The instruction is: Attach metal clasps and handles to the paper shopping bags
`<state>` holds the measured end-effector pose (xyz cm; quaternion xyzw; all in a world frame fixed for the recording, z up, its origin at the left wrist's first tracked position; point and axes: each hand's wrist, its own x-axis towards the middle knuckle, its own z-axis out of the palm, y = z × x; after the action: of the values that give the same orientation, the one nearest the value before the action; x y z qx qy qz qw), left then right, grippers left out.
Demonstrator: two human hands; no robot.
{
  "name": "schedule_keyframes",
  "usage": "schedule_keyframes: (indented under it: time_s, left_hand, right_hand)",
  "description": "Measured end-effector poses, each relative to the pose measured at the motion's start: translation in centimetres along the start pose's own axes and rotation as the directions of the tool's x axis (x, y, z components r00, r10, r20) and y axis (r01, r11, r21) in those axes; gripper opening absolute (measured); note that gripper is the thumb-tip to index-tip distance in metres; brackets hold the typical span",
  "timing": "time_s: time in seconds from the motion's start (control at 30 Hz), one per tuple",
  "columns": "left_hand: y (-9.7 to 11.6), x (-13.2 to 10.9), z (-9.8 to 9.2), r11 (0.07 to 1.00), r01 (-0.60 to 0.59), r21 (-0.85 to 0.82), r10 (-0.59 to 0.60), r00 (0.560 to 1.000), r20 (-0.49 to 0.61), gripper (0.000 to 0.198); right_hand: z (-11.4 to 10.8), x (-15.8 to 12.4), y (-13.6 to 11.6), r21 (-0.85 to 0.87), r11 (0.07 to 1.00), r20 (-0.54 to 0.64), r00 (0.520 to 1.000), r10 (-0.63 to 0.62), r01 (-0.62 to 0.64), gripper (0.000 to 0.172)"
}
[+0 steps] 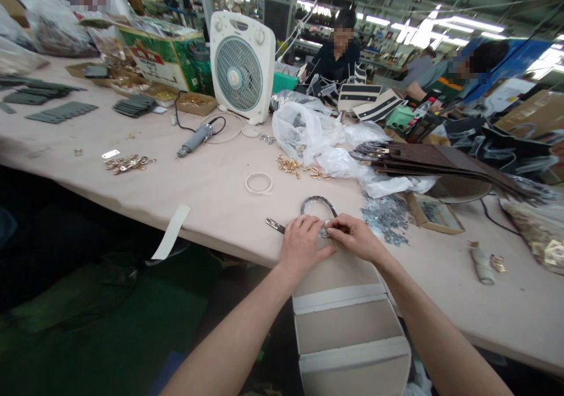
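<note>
A striped beige bag (352,324) stands upright against the table edge, in front of me. At its top a dark bag handle (319,200) curves in a loop on the table, and one flat end with metal fittings sticks out to the left. My left hand (304,242) lies over the handle with its fingers bent down on it and the thumb stretched to the right. Close beside it, my right hand (353,237) is closed in a pinch at the bag's top edge by the handle. What its fingertips hold is hidden.
Metal washers (388,217) lie right of my hands, beside a small tray (435,212). Beyond are a tape roll (259,183), gold hardware (288,164), an electric screwdriver (196,140) and a fan (240,67). Brown bag pieces (434,162) lie right. Co-workers sit across the table.
</note>
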<state>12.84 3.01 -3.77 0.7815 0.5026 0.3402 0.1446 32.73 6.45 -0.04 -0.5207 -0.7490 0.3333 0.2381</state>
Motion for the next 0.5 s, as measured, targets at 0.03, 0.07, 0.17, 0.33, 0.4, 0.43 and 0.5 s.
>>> schedule_keyframes:
  time_s: [0.03,0.07,0.17,0.33,0.4,0.43,0.5]
  left_hand:
    - [-0.01,0.00,0.01,1.000,0.000,0.000,0.000,1.000,0.000,0.054]
    - [-0.01,0.00,0.02,1.000,-0.001,0.001,0.001,1.000,-0.001,0.054]
    - [-0.03,0.00,0.05,1.000,0.000,0.003,0.000,1.000,-0.002,0.055]
    - [-0.06,-0.03,0.09,1.000,0.001,0.002,-0.001,1.000,0.002,0.057]
    - [-0.06,-0.03,0.08,1.000,0.002,0.000,-0.002,1.000,0.000,0.056]
    - [-0.06,-0.02,0.07,1.000,0.002,0.000,-0.002,1.000,-0.001,0.056]
    - [-0.07,-0.02,0.04,1.000,0.002,0.001,-0.002,1.000,-0.002,0.055]
  right_hand:
    - [0.05,-0.06,-0.05,-0.008,1.000,-0.006,1.000,-0.004,0.004,0.021]
    - [0.08,-0.11,-0.10,-0.018,1.000,-0.008,1.000,-0.009,0.009,0.020]
    - [0.08,-0.21,-0.09,-0.031,0.999,-0.007,1.000,-0.018,0.018,0.020]
    - [0.07,-0.15,0.04,-0.009,1.000,-0.008,1.000,-0.016,0.016,0.020]
    - [0.09,-0.13,-0.14,-0.022,1.000,-0.009,1.000,-0.023,0.023,0.020]
    - [0.08,-0.13,-0.25,-0.030,0.999,-0.006,0.999,-0.033,0.033,0.020]
    - [0.04,-0.14,-0.39,-0.039,0.998,0.007,0.999,-0.053,0.053,0.020]
